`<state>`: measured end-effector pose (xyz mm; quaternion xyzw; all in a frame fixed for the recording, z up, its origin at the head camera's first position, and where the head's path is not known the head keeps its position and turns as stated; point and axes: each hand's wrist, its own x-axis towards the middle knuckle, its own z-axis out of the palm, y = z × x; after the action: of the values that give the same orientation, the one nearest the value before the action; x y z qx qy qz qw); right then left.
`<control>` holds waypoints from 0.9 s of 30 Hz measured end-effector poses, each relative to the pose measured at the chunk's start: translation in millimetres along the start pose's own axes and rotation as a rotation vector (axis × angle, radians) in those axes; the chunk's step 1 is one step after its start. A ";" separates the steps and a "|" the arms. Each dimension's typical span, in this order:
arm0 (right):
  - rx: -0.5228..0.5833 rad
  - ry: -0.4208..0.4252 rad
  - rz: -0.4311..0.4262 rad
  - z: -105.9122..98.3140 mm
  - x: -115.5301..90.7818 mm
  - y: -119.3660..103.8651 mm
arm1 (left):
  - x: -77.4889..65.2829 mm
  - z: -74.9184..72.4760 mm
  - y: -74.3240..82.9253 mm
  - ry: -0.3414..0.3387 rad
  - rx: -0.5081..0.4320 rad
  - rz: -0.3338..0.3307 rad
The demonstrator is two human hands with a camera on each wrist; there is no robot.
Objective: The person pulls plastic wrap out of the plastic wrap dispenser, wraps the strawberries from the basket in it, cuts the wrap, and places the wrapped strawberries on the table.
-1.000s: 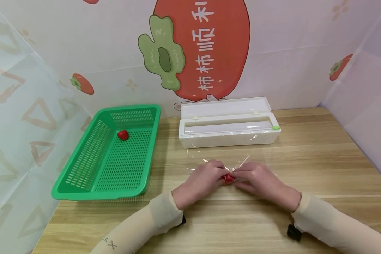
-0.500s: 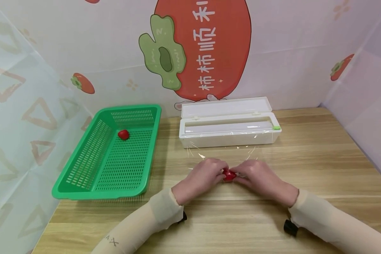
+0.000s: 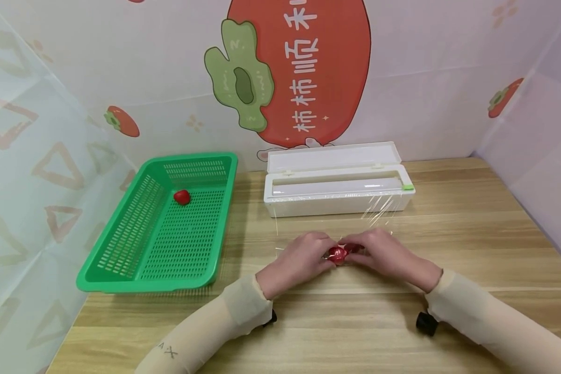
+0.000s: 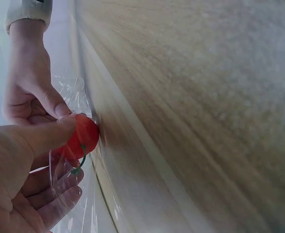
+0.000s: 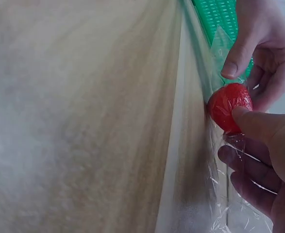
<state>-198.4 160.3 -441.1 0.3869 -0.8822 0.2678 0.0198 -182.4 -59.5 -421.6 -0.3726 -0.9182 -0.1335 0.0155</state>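
A small red fruit point(image 3: 337, 255) with a green stem lies wrapped in clear cling film point(image 5: 220, 182), low over the table between the two hands. Its stem shows through the film in the left wrist view. My left hand point(image 3: 304, 258) pinches it from the left, thumb on the near side and fingers behind. From the right, my right hand point(image 3: 385, 257) holds the fruit and film, its thumb pressing on the red skin in the right wrist view. The film stretches back toward the white dispenser box point(image 3: 332, 207).
The box stands with its lid raised and a film roll point(image 3: 336, 186) inside. To the left is a green mesh basket point(image 3: 223, 223) holding another red fruit point(image 3: 182, 197). A printed cloth wall point(image 3: 168, 62) backs the wooden table point(image 3: 346, 332).
Both hands have shifted slightly away from me with the fruit. The film has been drawn around it, and its creases now run taut toward the right of the box.
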 end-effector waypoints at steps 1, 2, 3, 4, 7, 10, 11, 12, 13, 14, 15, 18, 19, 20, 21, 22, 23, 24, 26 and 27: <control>0.003 0.001 0.001 -0.1 0.3 0.5 | 0.6 0.6 -0.1 0.001 0.001 -0.002; 0.005 0.003 0.001 -0.1 0.4 1.1 | 1.3 1.1 -0.2 0.003 0.004 -0.004; 0.009 0.005 0.000 0.0 0.5 1.6 | 1.9 1.6 -0.3 0.003 0.006 -0.005; 0.010 0.006 0.003 0.2 0.6 2.1 | 2.5 2.2 -0.7 0.002 0.004 -0.006; 0.004 0.009 0.009 0.7 0.1 3.7 | 3.3 3.3 -1.4 -0.001 0.007 -0.016; -0.043 0.044 -0.007 0.8 -0.5 5.5 | 3.8 3.5 -1.8 0.000 0.028 -0.032; -0.068 0.065 -0.021 0.5 -0.5 5.8 | 3.7 3.3 -1.7 0.001 0.038 -0.037; -0.096 0.091 -0.038 0.3 -0.3 6.1 | 3.8 3.2 -1.8 0.003 0.047 -0.042; -0.124 0.119 -0.061 0.0 0.0 6.1 | 3.9 3.1 -2.0 0.003 0.056 -0.047; -0.151 0.147 -0.082 -0.2 0.3 6.3 | 3.9 3.0 -2.2 0.004 0.063 -0.049; -0.171 0.173 -0.102 -0.5 0.7 6.1 | 3.9 2.9 -2.5 0.004 0.068 -0.050; -0.198 0.228 -0.153 -1.6 2.1 5.2 | 3.9 2.1 -3.7 0.005 0.076 -0.050; -0.198 0.235 -0.171 -1.9 2.7 4.8 | 3.8 1.6 -4.1 0.006 0.076 -0.046; -0.196 0.237 -0.188 -2.0 3.4 4.3 | 3.8 1.0 -4.6 0.008 0.075 -0.043; -0.195 0.238 -0.204 -1.9 4.1 3.7 | 3.9 0.4 -4.9 0.008 0.073 -0.041; -0.194 0.234 -0.219 -1.6 4.7 3.2 | 4.1 -0.1 -5.3 0.008 0.072 -0.037; -0.197 0.230 -0.232 -1.0 5.3 2.9 | 4.3 -0.7 -5.6 0.007 0.067 -0.035; -0.197 0.224 -0.244 0.0 5.7 2.7 | 4.6 -1.0 -5.9 0.004 0.064 -0.034; -0.199 0.215 -0.248 2.1 5.9 2.4 | 5.7 -1.1 -6.7 -0.003 0.062 -0.035; -0.197 0.210 -0.245 3.4 5.7 2.7 | 6.1 -1.2 -6.9 -0.007 0.064 -0.036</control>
<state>-203.6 156.3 -443.9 0.4574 -0.8436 0.2144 0.1821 -191.7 -60.4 -421.3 -0.3559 -0.9285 -0.1032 0.0219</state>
